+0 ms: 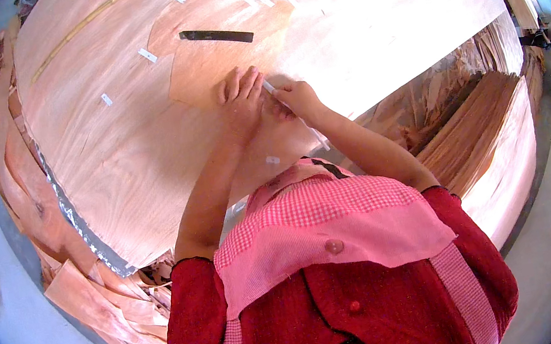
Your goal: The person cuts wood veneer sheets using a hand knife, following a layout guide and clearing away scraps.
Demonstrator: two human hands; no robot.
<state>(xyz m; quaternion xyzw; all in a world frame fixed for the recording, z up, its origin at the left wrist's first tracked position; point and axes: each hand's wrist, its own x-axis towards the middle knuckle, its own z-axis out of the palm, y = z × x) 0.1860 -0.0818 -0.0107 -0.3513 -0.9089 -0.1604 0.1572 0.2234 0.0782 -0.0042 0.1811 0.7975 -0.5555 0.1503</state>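
My left hand (244,101) lies on the large pale wood veneer sheet (126,150), fingers stretched out over the lower edge of a darker, tan veneer piece (207,73). Close beside it, my right hand (299,101) is closed with a narrow white strip of tape (268,86) in its fingers. The strip's other end hangs below the wrist toward my apron. Farther up, a flat black blade-like bar (216,36) rests on the tan piece, apart from both hands.
Short white tape pieces (147,55) dot the sheet. A thin bamboo-like stick (88,20) lies at the far left. Stacked brown veneer (469,132) stands to the right, beyond the sheet's edge. Loose veneer scraps (98,306) are heaped at the lower left.
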